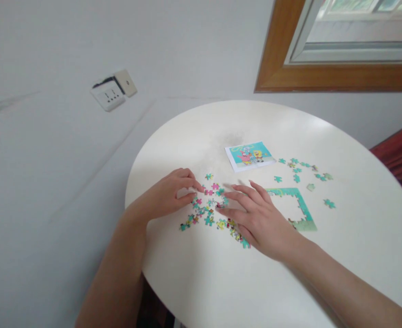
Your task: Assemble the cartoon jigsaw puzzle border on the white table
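Bare forearms [344,273] come in from the lower edge, nearest the viewer, over a round white table [194,282]. From the left, the left hand [172,193] lies palm down, thumb and forefinger parted, with nothing seen gripped; its fingertips are at the edge of a heap of loose jigsaw pieces [209,221], near some pink ones, though contact cannot be told. The heap lies just right of those fingertips and just left of the right hand's, so it sits between the two, with one arm of it trailing down toward and partly under the right palm. The right hand [254,214] is open, fingers spread over the heap's right side; whether they press on a piece cannot be told. Beyond its fingers, a picture card [250,156] shows cartoon figures. Just right of the right hand, the nearer one, is a joined puzzle border [300,199], hollow inside, its long axis running sideways, its left part hidden by that hand. Farther right and beyond, well apart from both hands, lie scattered pieces [296,170].
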Available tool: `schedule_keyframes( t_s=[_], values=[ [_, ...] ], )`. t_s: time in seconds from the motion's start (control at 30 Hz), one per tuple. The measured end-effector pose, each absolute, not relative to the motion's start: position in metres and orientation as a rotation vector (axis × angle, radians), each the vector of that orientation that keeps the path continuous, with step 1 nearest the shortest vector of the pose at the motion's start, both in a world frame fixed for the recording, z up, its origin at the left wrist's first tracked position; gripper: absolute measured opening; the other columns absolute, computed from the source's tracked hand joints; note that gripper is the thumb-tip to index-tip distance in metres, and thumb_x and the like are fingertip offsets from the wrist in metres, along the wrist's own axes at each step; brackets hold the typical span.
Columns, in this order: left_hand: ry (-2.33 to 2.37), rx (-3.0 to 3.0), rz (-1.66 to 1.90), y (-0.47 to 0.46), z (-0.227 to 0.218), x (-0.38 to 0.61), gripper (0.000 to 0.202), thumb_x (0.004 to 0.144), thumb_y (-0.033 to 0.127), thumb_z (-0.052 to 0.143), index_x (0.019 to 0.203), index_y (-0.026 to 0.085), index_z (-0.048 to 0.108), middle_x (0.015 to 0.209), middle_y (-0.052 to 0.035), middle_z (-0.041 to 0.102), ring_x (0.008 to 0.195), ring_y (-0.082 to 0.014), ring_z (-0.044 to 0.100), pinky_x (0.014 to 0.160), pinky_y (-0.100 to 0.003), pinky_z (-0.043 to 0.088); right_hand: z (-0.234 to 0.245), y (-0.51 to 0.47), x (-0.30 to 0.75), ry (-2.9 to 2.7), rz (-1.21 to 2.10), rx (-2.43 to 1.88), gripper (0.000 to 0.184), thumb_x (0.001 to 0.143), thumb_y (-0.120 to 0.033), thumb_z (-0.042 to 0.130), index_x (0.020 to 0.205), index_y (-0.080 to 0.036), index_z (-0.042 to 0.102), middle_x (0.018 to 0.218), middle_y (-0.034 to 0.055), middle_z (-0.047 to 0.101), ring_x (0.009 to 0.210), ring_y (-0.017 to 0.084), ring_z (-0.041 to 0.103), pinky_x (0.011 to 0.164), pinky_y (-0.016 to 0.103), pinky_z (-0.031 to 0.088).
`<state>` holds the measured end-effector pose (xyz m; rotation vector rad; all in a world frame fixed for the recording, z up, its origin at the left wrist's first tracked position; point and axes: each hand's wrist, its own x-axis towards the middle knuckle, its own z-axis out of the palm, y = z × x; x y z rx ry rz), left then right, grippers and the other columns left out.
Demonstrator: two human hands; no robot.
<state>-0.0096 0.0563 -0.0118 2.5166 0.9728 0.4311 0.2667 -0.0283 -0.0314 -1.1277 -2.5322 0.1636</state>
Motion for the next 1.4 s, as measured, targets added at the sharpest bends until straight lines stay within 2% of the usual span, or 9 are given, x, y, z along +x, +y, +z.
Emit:
schedule_keyframes(
  t_s=[0.17,0.43,0.67,0.77,0.9,1.03,1.23,1.4],
  values=[
    [0.926,2.503,0.420,0.055,-0.011,-0.007,0.016,0.092,0.021,0.055,0.097,0.022,0.070,0.093,-0.0035,0.062,0.089,-0.0178,0.059,0.084,-0.030,0.048,-0.031,-0.033,0.256,-2.615,0.172,-1.098,0.041,0.099,-0.027,0.051,0.139,-0.031,0.057,0.151,0.0034,0.051,0.147,0.027,0.032,0.124,0.058,0.013],
    [0.887,2.499,0.418,0.053,-0.010,-0.005,0.023,0.093,0.015,0.048,0.095,0.020,0.070,0.091,-0.0037,0.063,0.088,-0.0168,0.059,0.083,-0.029,0.047,-0.037,-0.032,0.256,-2.615,0.097,-1.173,0.040,0.099,-0.030,0.051,0.138,-0.027,0.058,0.156,0.0045,0.046,0.150,0.027,0.026,0.124,0.058,0.011],
    [0.917,2.471,0.282,0.049,-0.002,-0.007,0.011,0.089,0.029,0.063,0.095,0.022,0.069,0.092,-0.0015,0.062,0.089,-0.0173,0.058,0.085,-0.029,0.045,-0.039,-0.031,0.257,-2.609,0.116,-1.160,0.041,0.099,-0.030,0.051,0.139,-0.025,0.056,0.153,0.0060,0.049,0.150,0.026,0.028,0.124,0.057,0.010],
    [0.930,2.459,0.183,0.046,0.000,-0.009,0.017,0.084,0.037,0.071,0.093,0.022,0.068,0.095,-0.0016,0.061,0.092,-0.0187,0.058,0.086,-0.030,0.045,-0.036,-0.030,0.257,-2.597,0.118,-1.149,0.041,0.099,-0.029,0.049,0.139,-0.024,0.056,0.152,0.0059,0.050,0.149,0.026,0.029,0.125,0.057,0.011],
    [0.982,2.492,0.124,0.039,-0.002,-0.010,0.021,0.085,0.038,0.071,0.098,0.023,0.067,0.100,-0.0023,0.061,0.097,-0.0208,0.057,0.089,-0.033,0.043,-0.034,-0.030,0.258,-2.604,0.097,-1.140,0.041,0.099,-0.022,0.046,0.139,-0.023,0.056,0.152,0.0057,0.050,0.148,0.026,0.030,0.124,0.058,0.014],
    [0.990,2.548,0.109,0.034,-0.003,-0.008,0.016,0.087,0.033,0.069,0.099,0.023,0.066,0.101,-0.0029,0.062,0.098,-0.0217,0.057,0.091,-0.035,0.042,-0.033,-0.030,0.258,-2.597,0.093,-1.131,0.043,0.098,-0.018,0.045,0.139,-0.023,0.056,0.152,0.0058,0.051,0.147,0.026,0.032,0.124,0.058,0.015],
    [0.934,2.541,0.144,0.035,-0.003,-0.001,0.012,0.086,0.020,0.065,0.096,0.023,0.068,0.100,-0.0028,0.059,0.098,-0.0207,0.057,0.090,-0.033,0.043,-0.034,-0.029,0.260,-2.599,0.109,-1.133,0.042,0.098,-0.020,0.046,0.139,-0.023,0.056,0.150,0.0055,0.052,0.147,0.027,0.032,0.123,0.059,0.014],
    [0.952,2.568,0.313,0.042,-0.003,-0.005,0.017,0.091,0.021,0.056,0.102,0.023,0.069,0.097,-0.0034,0.057,0.094,-0.0193,0.056,0.087,-0.033,0.045,-0.034,-0.029,0.263,-2.574,0.091,-1.137,0.043,0.098,-0.018,0.044,0.139,-0.025,0.056,0.150,0.0056,0.052,0.148,0.025,0.031,0.124,0.057,0.015]
  ],
)
